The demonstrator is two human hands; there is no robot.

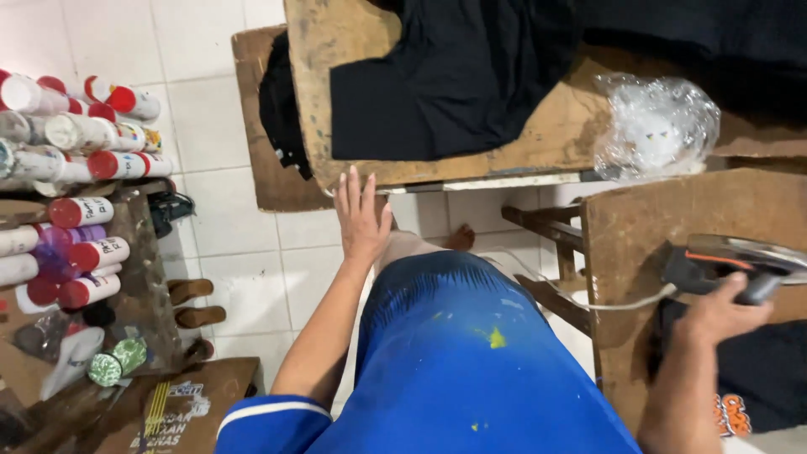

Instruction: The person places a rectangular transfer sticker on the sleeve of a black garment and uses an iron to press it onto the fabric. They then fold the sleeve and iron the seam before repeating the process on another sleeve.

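The right hand [714,315] is closed around the handle of the iron [740,265], which rests on the near right board [639,227]; the left hand [361,214] lies flat, fingers spread and empty, on the edge of the far board [546,139] under the black shirt [454,80]. Judged step: pressing, with cloth to be positioned first. The iron's front is cut off at the right edge, and its soleplate cannot be seen.

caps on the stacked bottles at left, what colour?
Red caps on white bottles, clearest in the head view.
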